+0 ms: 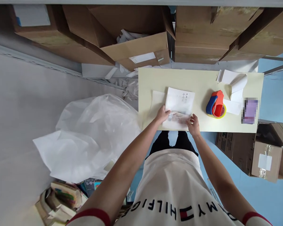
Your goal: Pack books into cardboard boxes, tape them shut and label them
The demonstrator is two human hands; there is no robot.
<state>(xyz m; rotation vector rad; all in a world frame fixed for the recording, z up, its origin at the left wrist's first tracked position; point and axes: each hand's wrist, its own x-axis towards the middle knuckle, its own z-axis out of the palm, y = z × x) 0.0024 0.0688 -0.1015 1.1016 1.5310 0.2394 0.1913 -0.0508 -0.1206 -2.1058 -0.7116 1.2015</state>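
Note:
A thin white book (180, 99) with a few dark characters near its top and a pinkish-grey picture band lower down lies at the near side of the table. My left hand (163, 115) grips its left edge, thumb on top and fingers hidden beneath. At the lower right edge, my right hand (193, 124) has its fingers curled against the book, seemingly pinching the edge. Partly under the book, a pale sheet of paper (156, 102) sticks out to the left. A red and blue tape dispenser (215, 104) with yellow-edged tape stands to the right.
White papers (234, 83) and a blurred purple item (250, 110) lie on the right of the cream table (207, 125). Cardboard boxes (136, 47) line the shelf behind. A large translucent plastic bag (91, 135) fills the left side, with books (66, 194) below it. Opened cartons (265, 157) stand right.

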